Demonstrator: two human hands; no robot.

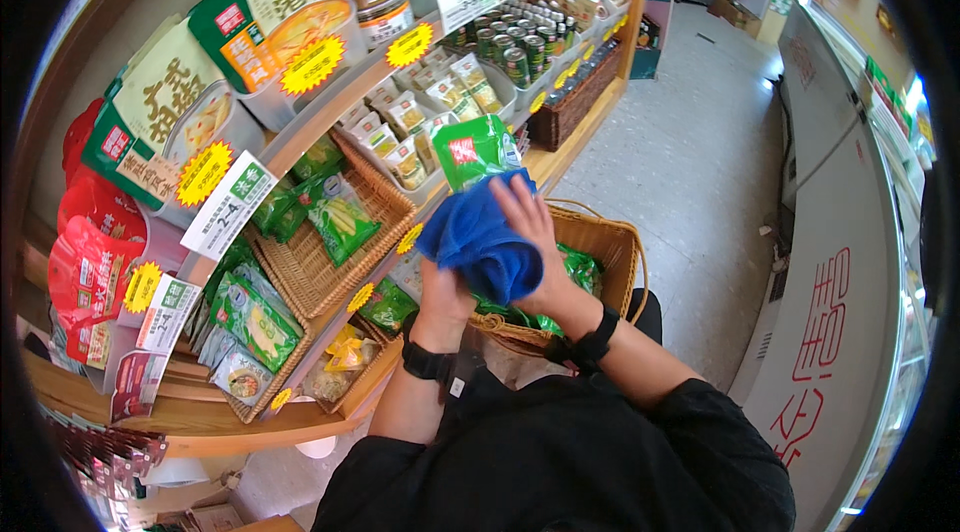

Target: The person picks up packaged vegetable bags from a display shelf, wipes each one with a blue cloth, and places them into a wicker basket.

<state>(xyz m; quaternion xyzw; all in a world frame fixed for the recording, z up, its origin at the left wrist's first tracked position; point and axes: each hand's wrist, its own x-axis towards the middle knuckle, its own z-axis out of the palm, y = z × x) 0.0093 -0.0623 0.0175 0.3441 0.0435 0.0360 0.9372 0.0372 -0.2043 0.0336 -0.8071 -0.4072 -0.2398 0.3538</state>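
Note:
A blue cloth [480, 232] is bunched between my two hands and covers the lower part of a green plastic packet [476, 153]. My right hand [541, 254] grips the cloth and presses it on the packet, fingers stretched along it. From below, my left hand [447, 299] supports the packet; the cloth hides its fingers. Beneath my hands stands a wicker basket [611, 239] with a loop handle, holding more green packets [579, 271]. To the left, a wicker tray [367, 220] on the shelf contains a few green packets [337, 213].
Wooden shelving [300, 419] with price tags curves along the left. Upper bins hold seasoning pouches [300, 29], small sachets [405, 157] and cans [517, 65]. A second wicker tray [289, 367] sits at lower left. On the right, a grey cabinet [817, 292] lines the tiled aisle [690, 157].

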